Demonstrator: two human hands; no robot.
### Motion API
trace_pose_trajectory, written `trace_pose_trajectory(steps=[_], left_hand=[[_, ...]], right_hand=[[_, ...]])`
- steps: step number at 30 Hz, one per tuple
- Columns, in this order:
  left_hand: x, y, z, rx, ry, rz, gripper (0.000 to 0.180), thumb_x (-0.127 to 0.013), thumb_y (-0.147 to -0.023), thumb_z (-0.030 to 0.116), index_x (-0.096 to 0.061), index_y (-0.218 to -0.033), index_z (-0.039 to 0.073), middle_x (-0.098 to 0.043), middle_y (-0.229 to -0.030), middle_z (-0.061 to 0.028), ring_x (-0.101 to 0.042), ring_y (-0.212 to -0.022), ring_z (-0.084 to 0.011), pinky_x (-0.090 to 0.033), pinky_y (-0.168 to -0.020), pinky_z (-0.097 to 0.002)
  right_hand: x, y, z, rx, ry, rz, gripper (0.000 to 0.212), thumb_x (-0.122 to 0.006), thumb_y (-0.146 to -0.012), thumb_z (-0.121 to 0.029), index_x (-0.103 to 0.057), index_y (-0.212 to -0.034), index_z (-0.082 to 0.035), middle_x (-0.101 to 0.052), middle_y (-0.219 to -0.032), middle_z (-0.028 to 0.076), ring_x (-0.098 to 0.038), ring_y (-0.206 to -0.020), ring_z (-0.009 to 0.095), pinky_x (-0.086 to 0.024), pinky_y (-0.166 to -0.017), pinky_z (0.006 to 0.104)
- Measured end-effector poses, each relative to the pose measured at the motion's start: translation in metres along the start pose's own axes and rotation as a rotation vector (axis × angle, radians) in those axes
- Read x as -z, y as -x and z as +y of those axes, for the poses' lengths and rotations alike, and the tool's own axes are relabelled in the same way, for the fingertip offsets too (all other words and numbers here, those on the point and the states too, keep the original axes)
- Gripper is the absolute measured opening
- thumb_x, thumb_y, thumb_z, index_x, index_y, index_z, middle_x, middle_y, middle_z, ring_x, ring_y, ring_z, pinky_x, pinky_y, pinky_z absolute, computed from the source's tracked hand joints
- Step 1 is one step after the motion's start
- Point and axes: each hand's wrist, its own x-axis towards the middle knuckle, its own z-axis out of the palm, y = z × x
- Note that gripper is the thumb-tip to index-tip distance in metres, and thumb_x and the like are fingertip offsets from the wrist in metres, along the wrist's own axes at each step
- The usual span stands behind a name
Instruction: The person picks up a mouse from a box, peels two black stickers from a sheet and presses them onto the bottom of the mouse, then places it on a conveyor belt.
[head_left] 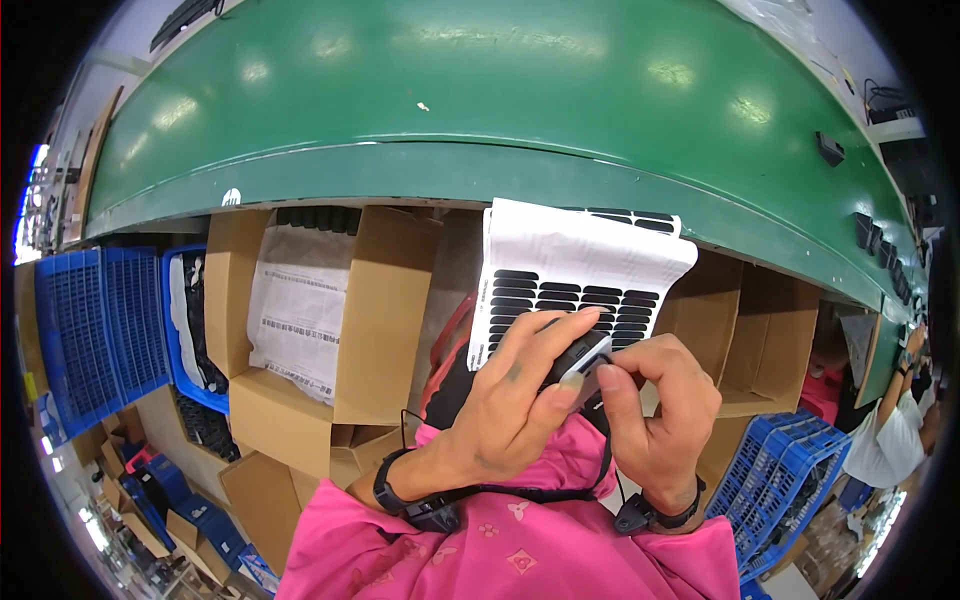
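In front of my body, my left hand [515, 395] is closed around a small black box-shaped device [584, 358] with a pale grey face along one side. My right hand [665, 405] is closed in a pinch at the right end of this device, thumb and forefinger touching its edge. Whatever lies between those fingertips is too small to make out. Behind both hands, white sheets [590, 245] of black rounded stickers lie over my lap and lean toward the table edge. Gaps show in the rows of stickers.
A long green table [480, 90] spans the far side, with small black parts [830, 148] at its right. Below its edge stand an open cardboard box [385, 300] with a printed white sheet, another box [770, 340], and blue crates [105, 320]. Another person's arm [890, 395] shows far right.
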Motion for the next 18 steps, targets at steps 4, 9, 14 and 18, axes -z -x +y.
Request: trace_pose_trajectory(steps=[4, 9, 14, 18], left_hand=[[0.0011, -0.0023, -0.0009, 0.01, 0.078, -0.021, 0.053, -0.04, -0.098, 0.034, -0.047, -0.128, -0.009, -0.055, -0.109, -0.0196, -0.056, -0.091, -0.0254, -0.045, -0.081, -0.0324], [0.005, -0.0006, -0.0014, 0.154, 0.228, -0.108, 0.054, -0.039, -0.097, 0.037, -0.048, -0.127, -0.008, -0.057, -0.109, -0.0169, -0.057, -0.094, -0.0226, -0.045, -0.082, -0.0321], [0.0029, 0.0017, 0.0014, 0.252, 0.383, -0.145, 0.054, -0.037, -0.097, 0.037, -0.047, -0.127, -0.007, -0.058, -0.116, -0.0158, -0.058, -0.102, -0.0204, -0.046, -0.088, -0.0305], [0.0027, 0.0005, 0.003, 0.283, 0.41, -0.125, 0.054, -0.034, -0.098, 0.038, -0.047, -0.127, -0.007, -0.058, -0.115, -0.015, -0.058, -0.102, -0.0198, -0.046, -0.088, -0.031]], right_hand=[[-0.0009, -0.0002, -0.003, -0.063, -0.042, 0.0, 0.013, -0.069, -0.075, 0.003, -0.058, -0.08, -0.001, -0.059, -0.069, 0.007, -0.056, -0.052, 0.015, -0.043, -0.046, 0.0263], [0.0021, 0.0031, -0.0027, -0.171, -0.18, -0.041, 0.012, -0.068, -0.076, 0.003, -0.057, -0.077, -0.001, -0.057, -0.065, 0.006, -0.054, -0.051, 0.012, -0.04, -0.046, 0.0238], [0.0049, 0.0059, -0.0029, -0.345, -0.26, -0.044, 0.009, -0.066, -0.079, 0.0, -0.057, -0.077, 0.0, -0.056, -0.064, 0.005, -0.049, -0.052, 0.009, -0.037, -0.047, 0.0236], [0.0062, 0.0065, -0.0048, -0.4, -0.291, -0.046, 0.009, -0.066, -0.079, 0.0, -0.057, -0.078, 0.0, -0.055, -0.064, 0.005, -0.048, -0.052, 0.009, -0.036, -0.048, 0.0239]])
